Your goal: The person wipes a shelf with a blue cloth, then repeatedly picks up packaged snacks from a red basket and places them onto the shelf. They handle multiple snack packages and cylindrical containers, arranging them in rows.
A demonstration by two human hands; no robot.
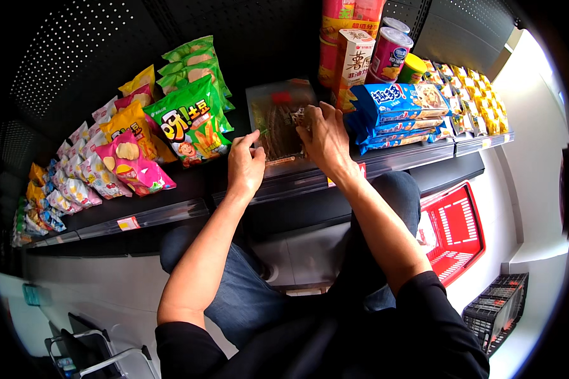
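A see-through package with dark brown contents (279,125) lies on the black shelf between my hands. My right hand (329,137) has its thumb and fingers closed around the crinkled, shiny right part of this package. My left hand (246,161) is at the package's left edge, thumb and index finger apart, with nothing visible held in it; whether it touches the edge is hard to tell. Left of that hand stands a green potato snack bag (192,123). Stacked blue cookie packs (398,106) lie just right of my right hand.
Chip bags in pink (133,163) and orange (130,128) fill the left shelf. Behind my right hand stand a tall snack carton (353,66) and a purple canister (391,54). A red shopping basket (457,232) is on the floor at right, near a black crate (495,308).
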